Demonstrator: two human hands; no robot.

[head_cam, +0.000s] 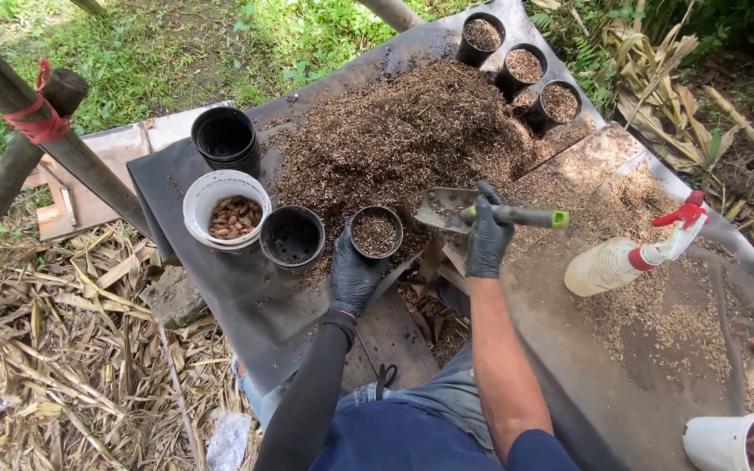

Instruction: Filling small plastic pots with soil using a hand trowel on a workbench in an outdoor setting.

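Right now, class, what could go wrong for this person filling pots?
1. The trowel in the right hand sits beside the small pot, so mix may spill past its narrow mouth.
2. The left hand holds that pot near the table edge; it might tip off.

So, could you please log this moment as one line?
left hand: holds pot | right hand: holds trowel | mix pile behind

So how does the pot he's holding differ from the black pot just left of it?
The held pot, gripped by the left hand, is partly filled with brown mix; the neighbouring pot looks nearly empty and stands untouched. The held pot also looks slightly smaller. Both are round, black and upright on the dark sheet.
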